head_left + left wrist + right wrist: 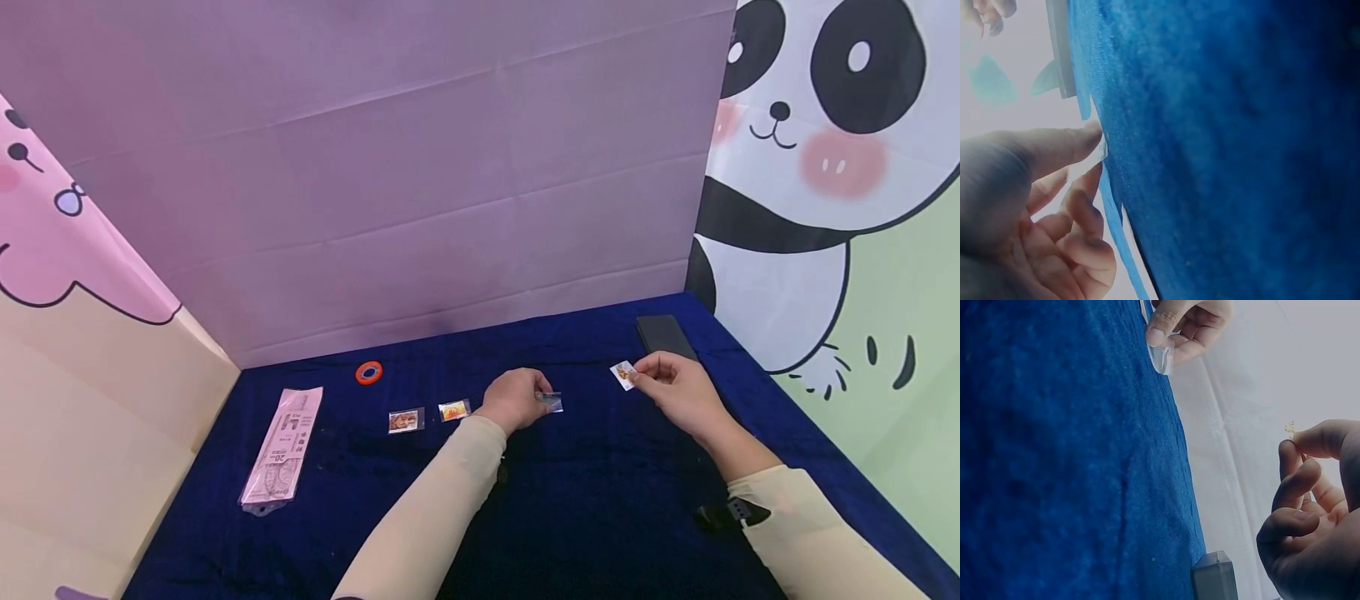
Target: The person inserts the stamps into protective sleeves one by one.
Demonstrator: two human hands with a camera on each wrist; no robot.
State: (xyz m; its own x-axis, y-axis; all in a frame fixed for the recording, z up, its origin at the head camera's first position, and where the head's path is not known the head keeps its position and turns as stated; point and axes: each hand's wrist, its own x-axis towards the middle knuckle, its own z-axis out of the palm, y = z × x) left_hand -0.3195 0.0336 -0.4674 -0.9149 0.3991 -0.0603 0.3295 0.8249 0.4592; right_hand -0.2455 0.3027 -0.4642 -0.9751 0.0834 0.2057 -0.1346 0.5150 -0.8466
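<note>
In the head view my left hand (516, 400) pinches a small clear plastic sleeve (554, 403) close over the dark blue cloth. The left wrist view shows this sleeve (1087, 165) between thumb and fingertips. Farther right, my right hand (681, 393) holds a small white picture card (622, 375) by its edge, raised above the cloth. Seen edge-on in the right wrist view, the card (1290, 430) sticks out past thumb and forefinger. Left of my left hand lie two small picture cards in clear sleeves, a yellow one (453, 410) and a brownish one (405, 421).
Behind my right hand lies a flat dark grey box (664, 335). An orange ring-shaped roll (368, 372) is at the back left. A long pink printed packet (282, 446) lies at the left. Fabric walls (420, 167) border the cloth-covered table (585, 508).
</note>
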